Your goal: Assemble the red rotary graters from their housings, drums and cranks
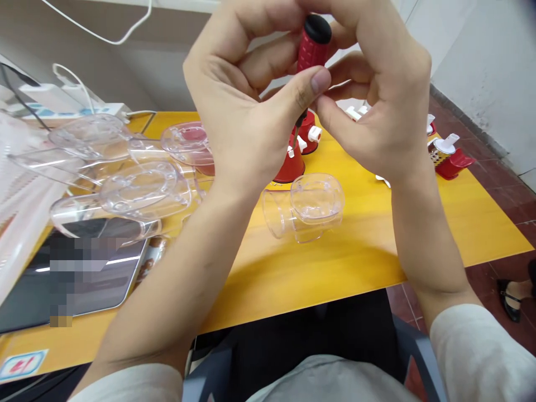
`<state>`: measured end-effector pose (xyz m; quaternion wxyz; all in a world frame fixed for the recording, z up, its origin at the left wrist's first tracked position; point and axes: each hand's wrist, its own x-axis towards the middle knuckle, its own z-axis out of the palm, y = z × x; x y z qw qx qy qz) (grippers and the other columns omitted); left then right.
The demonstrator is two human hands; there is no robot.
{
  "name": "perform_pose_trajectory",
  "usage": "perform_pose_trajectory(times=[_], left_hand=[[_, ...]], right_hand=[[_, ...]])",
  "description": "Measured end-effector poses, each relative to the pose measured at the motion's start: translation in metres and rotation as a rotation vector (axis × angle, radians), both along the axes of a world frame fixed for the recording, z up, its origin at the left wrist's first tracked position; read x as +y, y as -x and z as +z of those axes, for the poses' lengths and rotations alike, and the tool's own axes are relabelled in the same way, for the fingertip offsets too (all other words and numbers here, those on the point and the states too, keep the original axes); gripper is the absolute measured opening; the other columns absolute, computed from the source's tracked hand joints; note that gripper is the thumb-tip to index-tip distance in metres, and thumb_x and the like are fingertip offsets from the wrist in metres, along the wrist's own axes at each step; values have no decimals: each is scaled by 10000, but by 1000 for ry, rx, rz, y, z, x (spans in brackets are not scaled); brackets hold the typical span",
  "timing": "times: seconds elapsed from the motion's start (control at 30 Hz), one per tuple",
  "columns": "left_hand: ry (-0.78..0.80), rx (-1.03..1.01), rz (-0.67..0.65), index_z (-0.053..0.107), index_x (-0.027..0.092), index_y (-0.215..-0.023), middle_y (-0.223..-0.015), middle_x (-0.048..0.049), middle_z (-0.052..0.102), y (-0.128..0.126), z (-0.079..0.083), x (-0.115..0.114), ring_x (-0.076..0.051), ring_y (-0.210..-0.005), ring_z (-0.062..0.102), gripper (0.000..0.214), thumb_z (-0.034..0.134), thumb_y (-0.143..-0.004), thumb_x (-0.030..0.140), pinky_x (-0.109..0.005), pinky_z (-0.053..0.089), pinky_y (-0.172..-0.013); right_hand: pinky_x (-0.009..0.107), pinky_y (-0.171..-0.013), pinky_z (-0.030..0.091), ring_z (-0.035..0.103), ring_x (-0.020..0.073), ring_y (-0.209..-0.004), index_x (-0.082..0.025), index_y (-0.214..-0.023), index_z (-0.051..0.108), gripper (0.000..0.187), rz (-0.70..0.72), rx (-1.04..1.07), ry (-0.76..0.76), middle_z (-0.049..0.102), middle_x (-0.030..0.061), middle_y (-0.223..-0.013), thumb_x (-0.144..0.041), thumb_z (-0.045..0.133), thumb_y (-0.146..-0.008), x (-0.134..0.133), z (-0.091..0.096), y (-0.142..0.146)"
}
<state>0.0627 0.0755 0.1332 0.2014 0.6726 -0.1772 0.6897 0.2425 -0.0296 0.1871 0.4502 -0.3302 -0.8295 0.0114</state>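
Note:
A screwdriver (313,50) with a red handle and black end cap stands nearly upright, its dark shaft pointing down. My left hand (247,106) is closed around the handle, the thumb lying across its front. My right hand (377,100) is closed too, with its thumb and fingertips pinched against the lower handle from the right. Beneath the hands, red cone-shaped parts with white knobs (291,167) rest on the yellow table, partly hidden. In front of them lies a clear plastic tubular housing (317,196) on its side.
Several clear plastic housings (142,192) crowd the left side. A dark tablet (100,268) lies near the left edge beside a plastic bag (25,195). A power strip (84,109) is behind. Red-and-white parts (450,156) sit at right. A person's foot (513,298) shows on the floor.

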Motion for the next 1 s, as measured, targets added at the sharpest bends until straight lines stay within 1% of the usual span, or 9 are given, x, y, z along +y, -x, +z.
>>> perform_pose_trajectory(times=[0.17, 0.3, 0.37, 0.43, 0.53, 0.6, 0.7, 0.87, 1.0], left_hand=[[463, 68, 114, 954, 390, -1293, -1376, 119, 880, -4, 9, -58, -267, -1352, 901, 220, 986, -1080, 340, -362, 724, -1191], [543, 223, 354, 864, 305, -1356, -1437, 23, 862, 12, 17, -68, -255, -1282, 888, 346, 895, -1116, 552, -269, 714, -896], [667, 429, 583, 845, 247, -1306, -1255, -27, 906, 27, 22, -61, -211, -1051, 863, 323, 839, -1123, 513, -282, 677, -841], [795, 718, 808, 870, 218, -1198, -1087, -51, 906, 42, 27, -55, -202, -883, 802, 224, 788, -1111, 408, -339, 666, -880], [872, 1251, 1033, 888, 195, -1022, -813, -43, 839, 55, 30, -50, -218, -721, 764, 139, 757, -1036, 239, -385, 639, -849], [887, 1551, 1081, 883, 196, -972, -697, -28, 787, 54, 25, -46, -239, -676, 776, 147, 742, -989, 161, -381, 611, -792], [881, 1787, 1041, 898, 214, -994, -827, -46, 861, 47, 9, -38, -269, -744, 836, 199, 750, -927, 98, -373, 600, -773], [815, 1936, 1067, 961, 236, -1162, -1168, -154, 929, 40, -24, -24, -383, -988, 894, 357, 813, -859, 118, -424, 649, -857], [767, 1960, 1078, 971, 240, -1217, -1343, -190, 914, 41, -36, -20, -421, -1132, 887, 412, 826, -845, 140, -440, 668, -895]], right_hand=[[325, -1003, 795, 837, 183, -1192, -245, -1472, 737, 452, 117, 171, -77, 798, -16, -1512, -152, 655, -1037, 3, -10, 5], [234, -797, 736, 839, 115, -973, -232, -1330, 758, 434, 275, 438, -222, 837, -59, -1231, -34, 730, -945, 29, -14, -13], [179, -776, 710, 820, 70, -913, -266, -1313, 809, 467, 368, 534, -327, 813, -105, -1184, -16, 782, -919, 50, -12, -34], [196, -930, 740, 824, 65, -978, -315, -1377, 862, 416, 450, 471, -429, 835, -117, -1251, -142, 862, -999, 69, -7, -60], [186, -865, 695, 848, 83, -1039, -371, -1468, 857, 397, 459, 386, -574, 872, -109, -1277, -345, 894, -1074, 85, 1, -91], [213, -832, 690, 866, 99, -1027, -402, -1500, 830, 444, 403, 406, -580, 870, -118, -1265, -337, 910, -1068, 84, 5, -102], [224, -888, 709, 865, 89, -1031, -404, -1492, 829, 431, 375, 400, -598, 859, -128, -1307, -307, 898, -1078, 77, 8, -106], [226, -1090, 729, 860, 84, -1212, -401, -1473, 813, 401, 367, 328, -595, 844, -167, -1371, -272, 862, -1097, 74, 3, -101], [218, -989, 760, 863, 98, -1264, -371, -1458, 792, 453, 444, 427, -534, 848, -144, -1360, -282, 938, -1038, 74, -2, -93]])
